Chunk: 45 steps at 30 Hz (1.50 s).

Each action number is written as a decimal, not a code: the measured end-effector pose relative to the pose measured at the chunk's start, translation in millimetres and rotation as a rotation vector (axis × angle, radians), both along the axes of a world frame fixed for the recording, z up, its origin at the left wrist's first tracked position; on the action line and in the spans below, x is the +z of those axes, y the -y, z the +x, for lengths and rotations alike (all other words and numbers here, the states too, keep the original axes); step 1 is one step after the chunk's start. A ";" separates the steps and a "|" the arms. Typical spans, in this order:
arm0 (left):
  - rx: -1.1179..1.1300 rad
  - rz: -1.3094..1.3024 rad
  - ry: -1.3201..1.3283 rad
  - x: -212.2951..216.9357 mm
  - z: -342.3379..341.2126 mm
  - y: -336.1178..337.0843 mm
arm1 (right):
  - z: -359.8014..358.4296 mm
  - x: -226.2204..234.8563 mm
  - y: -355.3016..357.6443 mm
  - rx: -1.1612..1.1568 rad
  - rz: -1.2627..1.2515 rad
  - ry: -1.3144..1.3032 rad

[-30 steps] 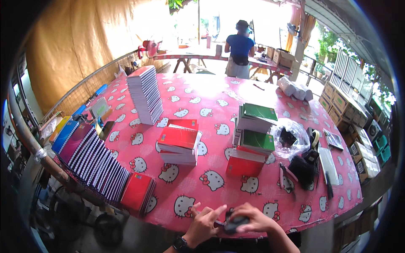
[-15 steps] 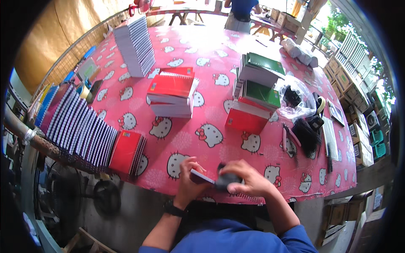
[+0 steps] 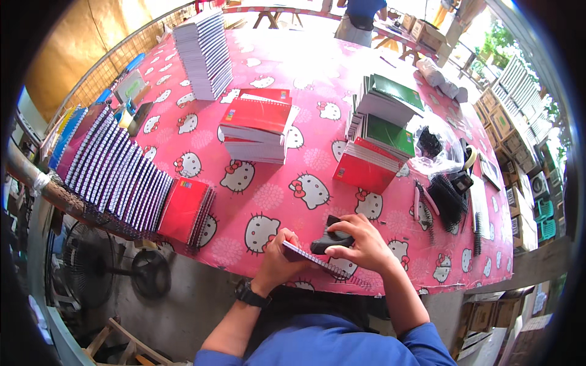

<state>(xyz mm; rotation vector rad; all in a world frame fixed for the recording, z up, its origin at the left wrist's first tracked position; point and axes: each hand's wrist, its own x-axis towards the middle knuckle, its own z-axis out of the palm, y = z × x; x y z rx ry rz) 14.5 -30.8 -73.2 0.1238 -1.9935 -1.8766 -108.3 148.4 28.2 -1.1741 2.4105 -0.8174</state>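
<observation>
Your left hand point(image 3: 279, 261) grips a spiral notebook point(image 3: 296, 251) by the near edge of the tabletop point(image 3: 268, 198); your right hand point(image 3: 364, 244) clasps a black handheld object point(image 3: 329, 243). Open tabletop stretches between your hands and the red notebooks point(image 3: 256, 117) ahead.

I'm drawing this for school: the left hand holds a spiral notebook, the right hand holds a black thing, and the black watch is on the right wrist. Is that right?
Almost! The black watch is on the left wrist, not the right, as the head view shows. The left hand does hold a spiral notebook, and the right hand a black thing.
</observation>
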 end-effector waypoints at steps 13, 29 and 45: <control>-0.016 -0.025 0.038 8.5 -5.0 0.2 | 3.6 -13.8 4.9 -0.013 -0.141 -0.055; -0.123 0.136 0.016 72.9 -18.3 -34.5 | 37.4 13.7 -13.0 -0.144 -0.636 0.005; -0.128 0.220 -0.048 72.3 -1.6 -21.4 | 47.2 11.2 3.0 0.040 -0.572 -0.220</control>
